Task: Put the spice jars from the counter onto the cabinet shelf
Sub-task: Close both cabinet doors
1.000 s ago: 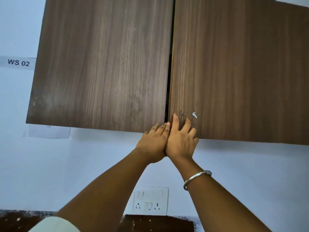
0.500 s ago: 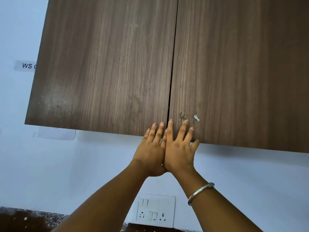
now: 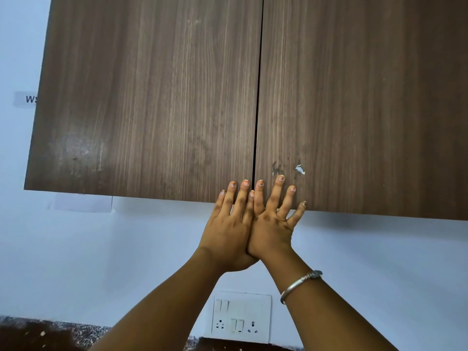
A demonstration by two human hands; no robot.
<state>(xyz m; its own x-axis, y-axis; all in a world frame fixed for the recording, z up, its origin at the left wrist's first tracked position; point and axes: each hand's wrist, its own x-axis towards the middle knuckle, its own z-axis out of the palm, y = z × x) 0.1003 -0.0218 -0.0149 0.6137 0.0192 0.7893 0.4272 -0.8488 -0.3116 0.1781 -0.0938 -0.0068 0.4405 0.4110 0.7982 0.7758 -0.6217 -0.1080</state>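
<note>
A dark wood wall cabinet fills the upper view, with its left door and right door both closed; only a thin dark seam runs between them. My left hand lies flat against the bottom corner of the left door, fingers spread. My right hand, with a silver bangle on its wrist, presses flat on the bottom corner of the right door beside it. The two hands touch side by side. Neither holds anything. No spice jars are in view, and the shelf is hidden behind the doors.
A white switch and socket plate is on the pale wall below the cabinet. A speckled dark counter edge shows at the bottom left. A paper label is stuck to the wall at the left.
The gap between the doors has narrowed to a thin seam as the right door swung shut. Both hands went from curled at the door edges to flat with fingers spread.
</note>
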